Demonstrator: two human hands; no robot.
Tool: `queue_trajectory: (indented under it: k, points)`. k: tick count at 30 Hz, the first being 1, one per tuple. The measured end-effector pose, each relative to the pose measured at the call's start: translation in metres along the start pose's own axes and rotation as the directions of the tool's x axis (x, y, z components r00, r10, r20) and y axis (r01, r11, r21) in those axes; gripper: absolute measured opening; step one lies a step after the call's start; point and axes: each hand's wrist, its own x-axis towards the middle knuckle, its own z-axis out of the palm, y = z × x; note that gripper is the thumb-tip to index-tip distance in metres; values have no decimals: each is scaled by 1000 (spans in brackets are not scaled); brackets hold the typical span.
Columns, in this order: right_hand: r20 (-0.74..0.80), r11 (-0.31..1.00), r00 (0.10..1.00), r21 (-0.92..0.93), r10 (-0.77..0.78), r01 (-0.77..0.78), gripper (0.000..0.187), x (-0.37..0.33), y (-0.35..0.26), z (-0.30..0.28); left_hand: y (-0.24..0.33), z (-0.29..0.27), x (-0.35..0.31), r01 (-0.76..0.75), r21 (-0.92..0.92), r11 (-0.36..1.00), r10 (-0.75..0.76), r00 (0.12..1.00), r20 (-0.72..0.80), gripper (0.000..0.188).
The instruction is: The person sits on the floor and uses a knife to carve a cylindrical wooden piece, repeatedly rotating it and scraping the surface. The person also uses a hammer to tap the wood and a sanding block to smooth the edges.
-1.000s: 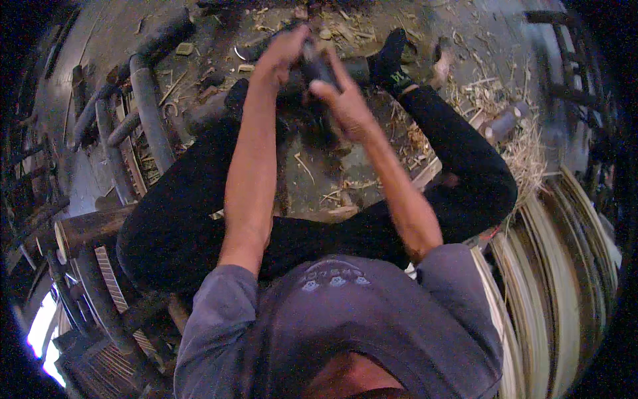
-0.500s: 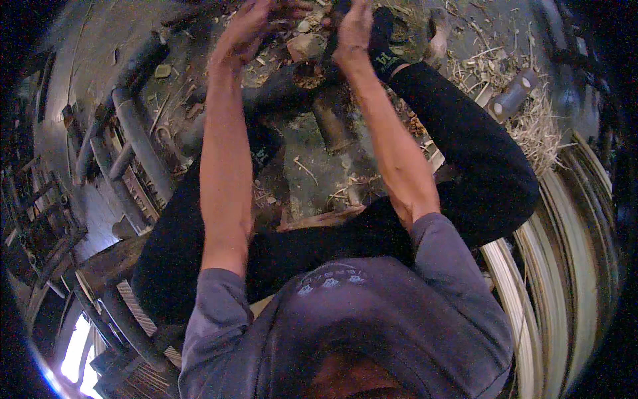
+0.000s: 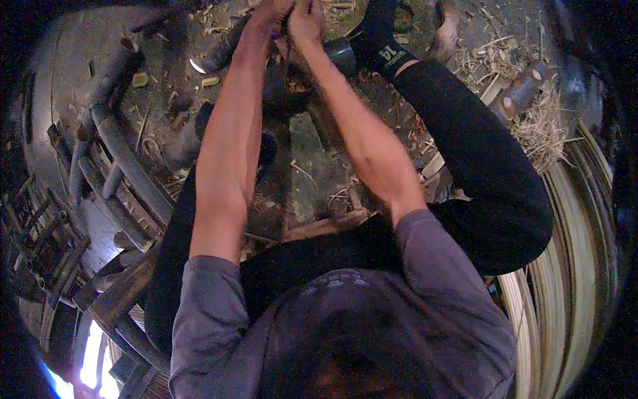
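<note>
At the top edge, my left hand [image 3: 268, 18] and my right hand [image 3: 306, 25] are close together, both with bent, closed fingers. Something thin and dark shows just below them, but the hands hide most of it. Beneath my wrists lies a thick dark log-like piece [image 3: 292, 100], partly covered by my forearms. A dark round piece with a pale cut end [image 3: 211, 61] lies beside my left wrist. To the right of my right hand is a dark cylinder [image 3: 341, 56], near my foot in a black sock [image 3: 385, 50].
Wood shavings [image 3: 541, 143] and a dark pole piece with pale round spots [image 3: 522, 92] lie at the right. Long pale strips [image 3: 578, 266] curve along the right side. Dark pole frames [image 3: 136, 166] stand on the left. My bent legs [image 3: 478, 146] flank the work area.
My hands were apart and more open; now they are together with fingers closed. My right hand has moved left. The dark piece with the pale cut end now shows beside my left wrist.
</note>
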Motion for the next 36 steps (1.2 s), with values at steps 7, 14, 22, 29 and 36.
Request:
queue_trajectory:
  k: [7, 14, 22, 29, 36]
  points:
    - [-172, 620, 604, -53, -778, 783, 48, -50, 43, 83, -23, -13, -73, -193, -141, 971, 3, 603, -798, 41]
    - [-453, 683, 707, 251, -543, 685, 48, -98, 31, 84, 28, 9, -67, -229, -380, 896, -16, 839, -544, 33]
    - [-501, 685, 721, 300, -479, 664, 45, -70, 28, 72, 2, -10, -13, -66, -171, 983, 32, 981, -190, 39]
    - [252, 597, 609, -131, -752, 792, 59, -71, 43, 100, 6, 6, -122, -341, -255, 905, -60, 490, -870, 52]
    - [-270, 479, 441, -96, -856, 872, 60, -164, 62, 44, 18, 20, -153, 146, 516, 844, 147, 863, -484, 50]
